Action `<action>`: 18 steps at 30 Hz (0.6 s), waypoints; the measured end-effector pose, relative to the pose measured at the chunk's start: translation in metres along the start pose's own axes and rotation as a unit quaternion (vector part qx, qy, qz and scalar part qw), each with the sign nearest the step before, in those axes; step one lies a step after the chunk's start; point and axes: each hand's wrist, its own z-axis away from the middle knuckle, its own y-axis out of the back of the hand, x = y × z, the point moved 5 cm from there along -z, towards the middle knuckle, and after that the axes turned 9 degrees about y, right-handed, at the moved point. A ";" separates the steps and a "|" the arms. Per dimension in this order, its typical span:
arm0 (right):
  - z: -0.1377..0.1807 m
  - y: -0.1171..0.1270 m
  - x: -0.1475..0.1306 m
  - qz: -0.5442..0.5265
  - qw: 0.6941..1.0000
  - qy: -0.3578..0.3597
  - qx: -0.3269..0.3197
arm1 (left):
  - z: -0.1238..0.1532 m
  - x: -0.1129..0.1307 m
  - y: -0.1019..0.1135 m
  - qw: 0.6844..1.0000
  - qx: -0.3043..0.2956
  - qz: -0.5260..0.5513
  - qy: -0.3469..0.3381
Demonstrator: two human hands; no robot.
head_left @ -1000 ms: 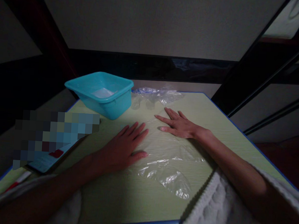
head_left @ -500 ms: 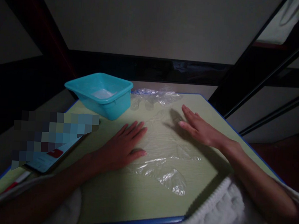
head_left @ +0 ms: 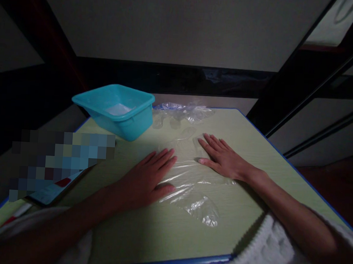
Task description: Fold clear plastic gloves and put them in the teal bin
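A thin, clear disposable plastic glove (head_left: 188, 180) lies spread on the table, with finger-like lobes and wrinkles that catch the light. My left hand (head_left: 149, 180) rests flat on its left side, fingers stretched out and thumb apart. On the glove's right side my right hand (head_left: 223, 156) lies palm down, its fingers spread. Neither hand grips anything. Taut creases run through the film between the two hands. Beyond them, near the table's far edge, sits a crumpled heap of similar clear plastic (head_left: 189, 112).
A turquoise plastic basin (head_left: 138, 123) with something whitish inside stands at the table's back left. In front of it lies a phone (head_left: 49, 192), partly blurred out, beside a red and white pen-like object (head_left: 17, 214). The pale table (head_left: 158, 238) has a blue edge; panels rise behind it.
My right hand has come down from above the table onto the plastic and moved slightly left. New stretch creases show in the film. My left hand stays nearly in place.
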 end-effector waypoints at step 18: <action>0.000 -0.003 -0.037 -0.032 0.991 0.127 0.024 | 0.000 0.007 -0.002 1.000 0.021 0.007 -0.019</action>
